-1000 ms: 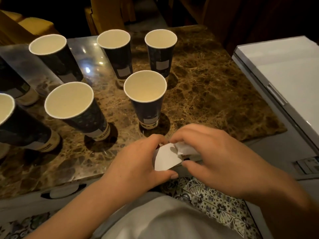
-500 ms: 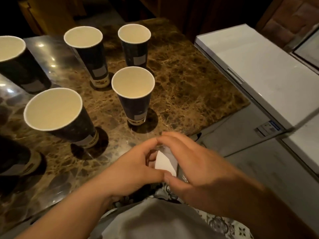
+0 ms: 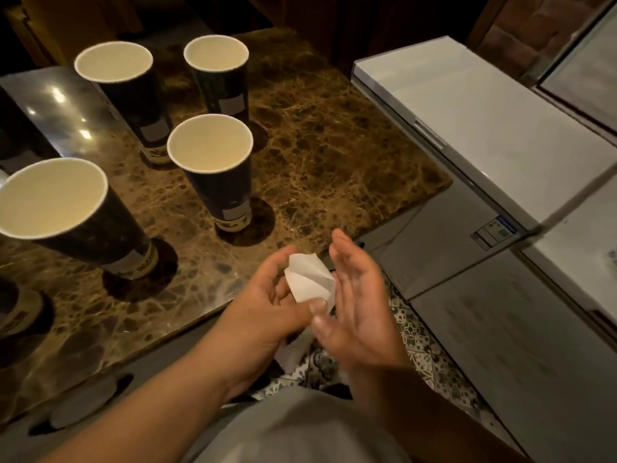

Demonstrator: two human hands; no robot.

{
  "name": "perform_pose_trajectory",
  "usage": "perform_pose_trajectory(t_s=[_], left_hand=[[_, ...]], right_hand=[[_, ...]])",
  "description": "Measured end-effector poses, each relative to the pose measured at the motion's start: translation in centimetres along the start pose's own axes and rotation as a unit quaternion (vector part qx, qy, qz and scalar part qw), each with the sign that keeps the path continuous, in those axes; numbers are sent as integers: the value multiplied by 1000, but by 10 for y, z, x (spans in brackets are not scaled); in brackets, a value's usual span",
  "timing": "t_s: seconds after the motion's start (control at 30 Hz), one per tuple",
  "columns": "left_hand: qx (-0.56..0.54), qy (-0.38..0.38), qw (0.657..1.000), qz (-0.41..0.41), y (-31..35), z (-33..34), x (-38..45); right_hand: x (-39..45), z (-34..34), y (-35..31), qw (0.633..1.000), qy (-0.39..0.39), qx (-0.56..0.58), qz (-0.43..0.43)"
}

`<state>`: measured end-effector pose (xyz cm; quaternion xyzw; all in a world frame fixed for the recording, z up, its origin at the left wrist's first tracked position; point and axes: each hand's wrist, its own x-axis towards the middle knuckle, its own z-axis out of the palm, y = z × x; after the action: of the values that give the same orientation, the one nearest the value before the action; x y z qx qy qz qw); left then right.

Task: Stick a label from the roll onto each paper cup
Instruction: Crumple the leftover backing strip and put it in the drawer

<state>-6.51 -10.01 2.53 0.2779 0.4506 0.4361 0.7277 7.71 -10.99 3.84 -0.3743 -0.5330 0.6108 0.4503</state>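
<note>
Several dark paper cups with cream insides stand upright on the brown marble table point(image 3: 334, 155). The nearest middle cup point(image 3: 213, 168) shows a pale label low on its side, as do the far cup point(image 3: 218, 75) and the cup behind it to the left point(image 3: 127, 91). A large cup point(image 3: 66, 212) stands at the left. My left hand point(image 3: 270, 309) holds a crumpled white piece of label paper point(image 3: 309, 279) between thumb and fingers, just off the table's near edge. My right hand point(image 3: 357, 302) is beside the paper with fingers spread, its thumb close to the paper's lower edge.
A white chest-like appliance point(image 3: 484, 128) with a flat lid stands right of the table. Patterned floor tiles point(image 3: 417, 339) show below my hands. More cups sit partly cut off at the left edge. Grey clothing fills the bottom of the view.
My right hand has opened and drawn off the paper, which it covered before. My left hand keeps the paper. The view has shifted to the right.
</note>
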Motion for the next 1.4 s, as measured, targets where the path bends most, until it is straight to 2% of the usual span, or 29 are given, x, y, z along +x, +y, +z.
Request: perform_pose_trajectory(t_s=[0.17, 0.27, 0.33, 0.4, 0.47, 0.53, 0.63, 0.7, 0.83, 0.93, 1.13, 1.2, 1.3, 1.33, 1.37, 1.4], left_hand=[[82, 95, 991, 39, -15, 26, 16], [93, 148, 984, 45, -20, 37, 21], [101, 178, 977, 50, -22, 44, 24], [111, 209, 970, 59, -25, 50, 25], [119, 236, 962, 64, -29, 56, 24], [124, 256, 956, 67, -33, 61, 23], [123, 272, 951, 74, -40, 70, 21], [127, 281, 948, 80, -42, 75, 20], [131, 302, 941, 77, -47, 75, 16], [138, 313, 937, 75, -48, 69, 13], [144, 312, 937, 68, -48, 58, 9], [147, 302, 940, 63, -47, 56, 11], [144, 281, 947, 62, -44, 54, 14], [144, 273, 949, 61, -43, 53, 15], [148, 263, 951, 60, -42, 52, 17], [154, 253, 954, 56, -41, 51, 19]], right_hand=[[15, -39, 4, 982, 5, 189, 26], [24, -70, 8, 977, 34, 203, 52], [37, -94, 20, 993, 47, 80, 68], [55, -119, 39, 985, 13, -147, 94], [74, -140, 64, 922, -57, -371, 93], [91, -155, 87, 847, -140, -510, 46], [104, -163, 114, 753, -227, -617, -34], [110, -164, 124, 727, -233, -644, -55], [121, -163, 133, 723, -224, -649, -76], [124, -159, 131, 706, -229, -666, -79], [89, -168, 124, 698, -244, -672, -52], [73, -172, 113, 687, -268, -674, -36], [52, -176, 86, 642, -347, -683, 13], [46, -178, 77, 643, -368, -671, 16], [40, -180, 67, 667, -372, -645, 10], [35, -182, 59, 711, -354, -607, 1]])
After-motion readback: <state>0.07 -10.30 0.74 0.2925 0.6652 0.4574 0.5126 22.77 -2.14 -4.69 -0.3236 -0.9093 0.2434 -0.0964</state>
